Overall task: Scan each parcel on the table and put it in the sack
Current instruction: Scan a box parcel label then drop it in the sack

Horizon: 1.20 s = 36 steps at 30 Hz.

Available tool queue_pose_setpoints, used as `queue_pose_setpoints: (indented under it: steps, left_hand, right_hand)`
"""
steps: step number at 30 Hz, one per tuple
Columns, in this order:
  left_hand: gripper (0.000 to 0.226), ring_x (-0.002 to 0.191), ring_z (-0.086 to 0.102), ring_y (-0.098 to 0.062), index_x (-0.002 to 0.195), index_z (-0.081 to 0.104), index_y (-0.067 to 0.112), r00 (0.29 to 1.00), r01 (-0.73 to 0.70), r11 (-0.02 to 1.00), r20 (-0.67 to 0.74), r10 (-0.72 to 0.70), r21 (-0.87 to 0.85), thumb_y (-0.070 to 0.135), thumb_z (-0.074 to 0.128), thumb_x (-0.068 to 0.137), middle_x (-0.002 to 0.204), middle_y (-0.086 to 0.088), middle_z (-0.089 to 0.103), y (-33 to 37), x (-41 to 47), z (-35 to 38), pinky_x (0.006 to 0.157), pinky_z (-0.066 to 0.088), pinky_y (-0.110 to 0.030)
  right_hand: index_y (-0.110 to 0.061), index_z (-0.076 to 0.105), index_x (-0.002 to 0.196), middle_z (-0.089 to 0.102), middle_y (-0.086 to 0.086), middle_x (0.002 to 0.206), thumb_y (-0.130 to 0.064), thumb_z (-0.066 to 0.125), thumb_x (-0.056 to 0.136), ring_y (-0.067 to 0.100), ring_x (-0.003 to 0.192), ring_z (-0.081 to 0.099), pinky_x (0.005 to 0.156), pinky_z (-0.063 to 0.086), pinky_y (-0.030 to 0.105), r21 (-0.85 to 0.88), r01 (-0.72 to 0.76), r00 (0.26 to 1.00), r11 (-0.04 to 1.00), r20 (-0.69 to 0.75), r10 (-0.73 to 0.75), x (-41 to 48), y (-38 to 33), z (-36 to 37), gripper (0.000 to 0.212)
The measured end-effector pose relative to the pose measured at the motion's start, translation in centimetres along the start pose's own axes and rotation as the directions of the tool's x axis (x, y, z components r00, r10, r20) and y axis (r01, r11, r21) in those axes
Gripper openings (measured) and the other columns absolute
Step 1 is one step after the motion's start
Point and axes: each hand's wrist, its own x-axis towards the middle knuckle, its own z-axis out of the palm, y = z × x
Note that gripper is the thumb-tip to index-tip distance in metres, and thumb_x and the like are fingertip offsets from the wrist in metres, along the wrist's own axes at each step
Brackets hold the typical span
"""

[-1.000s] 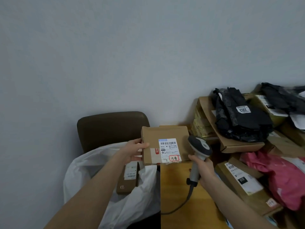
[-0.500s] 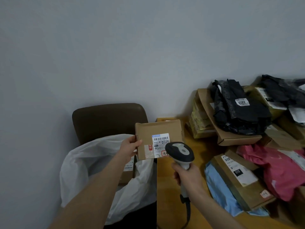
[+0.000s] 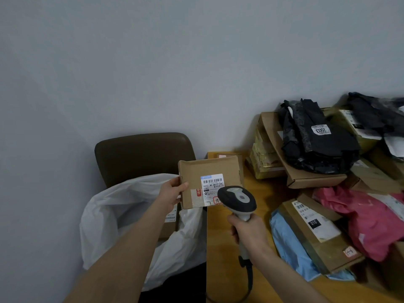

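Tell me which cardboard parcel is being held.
The flat brown box gripped by the left hand, facing the scanner; the others lie on the table or in the white sack.

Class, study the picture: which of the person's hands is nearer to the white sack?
Left. The left hand holds the box just above the open mouth of the sack. The right hand grips the scanner over the table, to the right of the sack.

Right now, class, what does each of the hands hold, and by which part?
The left hand grips the flat cardboard parcel by its left edge. The right hand grips the barcode scanner by its handle.
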Motion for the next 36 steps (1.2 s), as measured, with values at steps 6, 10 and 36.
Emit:
queue_pose_setpoints:
  steps: [6,10,36]
  left_hand:
    - [0.044,0.100,0.063,-0.024,0.132,0.051,0.013,1.000,0.010,1.000,-0.022,-0.010,0.005,0.012,0.063,0.090,0.102,0.002,0.066,-0.2,-0.2,0.0,0.097,0.049,-0.050]
    - [0.048,0.108,0.061,-0.028,0.135,0.048,0.012,0.998,0.027,0.999,-0.063,-0.028,-0.018,0.013,0.063,0.090,0.116,-0.005,0.064,-0.4,-0.8,-0.4,0.098,0.047,-0.053]
    - [0.044,0.102,0.060,-0.035,0.133,0.047,0.016,0.653,0.185,0.751,-0.491,-0.576,-0.634,0.013,0.061,0.091,0.123,-0.017,0.059,-14.5,4.5,-18.5,0.077,0.054,-0.049]
  right_hand:
    - [-0.007,0.060,0.074,0.057,-0.002,0.048,-0.012,0.066,0.084,0.006,0.040,0.050,0.042,0.041,0.017,-0.001,-0.001,1.000,1.000,0.014,0.002,0.1,-0.1,0.1,0.012]
    - [-0.006,0.064,0.083,0.062,-0.001,0.052,-0.013,0.067,0.086,0.007,0.044,0.055,0.047,0.046,0.019,0.034,0.000,0.999,0.999,0.044,-0.001,1.2,-0.8,0.5,0.008]
    - [-0.007,0.065,0.092,0.064,0.007,0.064,-0.014,0.067,0.085,0.014,0.051,0.057,0.051,0.046,0.026,-0.111,-0.150,0.964,0.982,0.204,0.170,11.1,2.6,22.2,0.010]
